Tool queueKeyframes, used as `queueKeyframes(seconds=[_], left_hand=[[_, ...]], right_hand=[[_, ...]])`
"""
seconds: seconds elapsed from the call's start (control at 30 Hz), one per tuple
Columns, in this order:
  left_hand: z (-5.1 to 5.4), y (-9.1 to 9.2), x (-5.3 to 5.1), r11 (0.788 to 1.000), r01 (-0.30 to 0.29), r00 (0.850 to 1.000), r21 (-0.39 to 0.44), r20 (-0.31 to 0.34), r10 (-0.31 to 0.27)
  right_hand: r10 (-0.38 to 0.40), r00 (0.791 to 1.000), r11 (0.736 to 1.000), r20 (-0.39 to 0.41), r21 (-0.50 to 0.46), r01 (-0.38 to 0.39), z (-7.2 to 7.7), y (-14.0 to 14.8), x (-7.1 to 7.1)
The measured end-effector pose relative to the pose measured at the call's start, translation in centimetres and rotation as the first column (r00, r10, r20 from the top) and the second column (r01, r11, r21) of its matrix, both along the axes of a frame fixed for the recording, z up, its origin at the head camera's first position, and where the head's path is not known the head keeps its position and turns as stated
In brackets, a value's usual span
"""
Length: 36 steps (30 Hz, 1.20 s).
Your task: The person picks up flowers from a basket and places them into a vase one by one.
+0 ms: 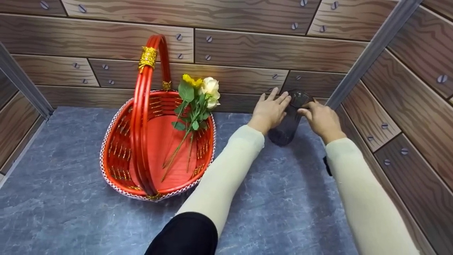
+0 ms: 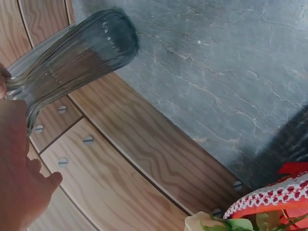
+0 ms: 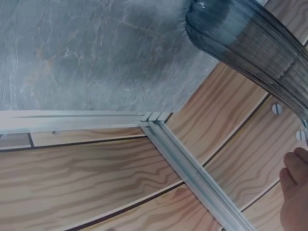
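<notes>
Fingers (image 1: 272,95) at the mouth of 1 glass vase (image 1: 283,131)

Left hand (image 1: 268,112): fingers spread, nearly straight, tips beside the mouth; no grip seen. Right hand (image 1: 325,120): thumb and forefinger bent at the opposite side of the mouth; whether they pinch the glass cannot be told.

Glass vase, 1: dark, see-through, ribbed, roughly upright at the back right of the surface (image 1: 70,177), near the corner of the plank-patterned walls (image 1: 240,46).

Basket (image 1: 122,186), 1: red, braided edging, tall handle (image 1: 141,117) bound in gold; stands left of the vase. Contents: yellow flower (image 1: 192,80) and cream flowers (image 1: 210,88), leaning at the far right rim, stems reaching inside.

Risks, as judged: contact is high up, so an uneven push from either side could tip the vase. Smooth glass may slide if the hold is loose. A backward nudge could knock it against the wall. The left sleeve (image 1: 226,170) passes close by the basket's right edge; a wide swing could catch the rim and unsettle the stems.
</notes>
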State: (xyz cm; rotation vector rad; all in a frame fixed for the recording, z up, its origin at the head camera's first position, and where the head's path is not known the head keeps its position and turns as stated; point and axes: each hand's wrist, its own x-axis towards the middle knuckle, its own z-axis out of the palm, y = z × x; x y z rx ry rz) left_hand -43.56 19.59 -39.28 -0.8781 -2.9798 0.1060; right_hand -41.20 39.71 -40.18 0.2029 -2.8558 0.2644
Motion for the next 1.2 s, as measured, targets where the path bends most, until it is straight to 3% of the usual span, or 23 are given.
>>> queueKeyframes(seconds=[0.3,0.63,0.97,1.07,1.2], left_hand=[[0.1,-0.9,0.3,0.999,0.043,0.999,-0.010,-0.016,-0.043],[-0.3,-1.6,0.6,0.997,0.076,0.996,-0.021,-0.039,-0.077],[0.2,-3.1,0.3,0.999,0.043,0.998,0.032,-0.055,-0.041],[0.2,-3.0,0.5,0.997,0.049,0.997,0.053,-0.058,-0.046],[0.0,-2.8,0.7,0.997,0.059,0.996,0.051,-0.072,-0.055]], right_hand=[[-0.017,0.993,1.000,-0.113,-0.002,0.016,-0.9,-0.6,1.0],[0.019,0.977,1.000,-0.212,-0.005,-0.021,-1.6,-1.8,2.1],[0.110,0.981,0.994,-0.161,0.014,-0.110,-0.8,-2.6,1.9],[0.129,0.970,0.991,-0.206,-0.003,-0.133,-1.3,-2.8,2.0],[0.124,0.939,0.989,-0.320,-0.036,-0.143,-2.3,-3.1,2.4]])
